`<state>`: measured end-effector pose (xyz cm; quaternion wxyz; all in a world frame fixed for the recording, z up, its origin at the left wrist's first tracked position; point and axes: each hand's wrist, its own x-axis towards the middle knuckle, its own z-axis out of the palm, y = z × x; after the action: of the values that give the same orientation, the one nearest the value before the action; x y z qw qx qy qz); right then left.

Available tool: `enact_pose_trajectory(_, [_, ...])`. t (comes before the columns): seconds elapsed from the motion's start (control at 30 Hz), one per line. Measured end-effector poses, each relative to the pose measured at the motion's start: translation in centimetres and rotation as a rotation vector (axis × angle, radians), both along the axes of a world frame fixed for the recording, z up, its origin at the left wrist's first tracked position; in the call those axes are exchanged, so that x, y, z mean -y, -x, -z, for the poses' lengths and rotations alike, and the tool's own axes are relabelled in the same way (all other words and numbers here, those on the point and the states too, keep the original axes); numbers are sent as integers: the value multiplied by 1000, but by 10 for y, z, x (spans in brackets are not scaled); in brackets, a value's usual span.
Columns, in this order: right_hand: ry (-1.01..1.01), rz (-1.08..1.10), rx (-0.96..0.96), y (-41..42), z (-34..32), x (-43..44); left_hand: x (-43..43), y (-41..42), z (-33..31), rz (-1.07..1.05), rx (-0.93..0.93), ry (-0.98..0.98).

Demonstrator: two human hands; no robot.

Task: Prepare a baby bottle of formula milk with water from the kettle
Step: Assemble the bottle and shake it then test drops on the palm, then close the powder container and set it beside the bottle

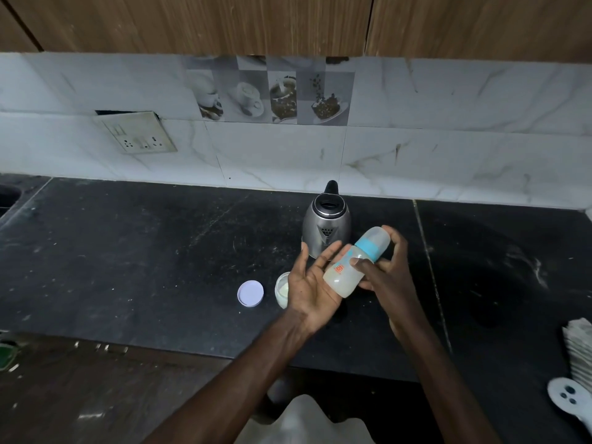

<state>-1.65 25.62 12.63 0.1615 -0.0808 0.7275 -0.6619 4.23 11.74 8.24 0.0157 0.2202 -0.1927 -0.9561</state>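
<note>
Head view looks down on a dark stone countertop (128, 251) that runs from the left edge to the right, with wide bare stretches on both sides of the work; its front edge crosses the lower frame, and what lies below that edge is too dim to make out. Behind it rises a pale marbled backsplash (448, 149), topped by wooden cabinets (224, 24) cut off by the upper edge. A steel kettle (325, 225) stands near the back wall, its black handle toward the tiles and its lower front hidden by fingers. In front of the kettle and above the counter, the left hand (312, 286) is spread palm up with straight fingers against the side of the baby bottle (344, 277). The right hand (389, 270) clasps that bottle, thumb across the body and fingers curled behind the capped end. The bottle tilts, base down-left, clear cap up-right above a blue collar (368, 248). A small orange mark (339, 268) is printed on it (too small to read), and whether the cloudy body holds liquid cannot be told. An open jar (282, 290) of pale powder is half hidden behind the left palm, with its white lid (250, 293) lying just beside it on the left.
</note>
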Motion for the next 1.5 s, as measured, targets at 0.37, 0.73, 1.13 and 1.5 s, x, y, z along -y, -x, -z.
enact_pose_trajectory(0.37, [-35,-93,-92,4,-3,-14,-3,-3,-2,77,-4,254])
enact_pose_trajectory(0.73, [-219,-171,-190,4,16,-26,-13,-11,8,94,-34,853])
enact_pose_trajectory(1.13, [-316,-162,-194,-5,56,-35,-15,-23,26,103,-28,1538])
enact_pose_trajectory(1.5, [-407,-162,-184,-11,91,-17,-3,-20,52,213,66,1701])
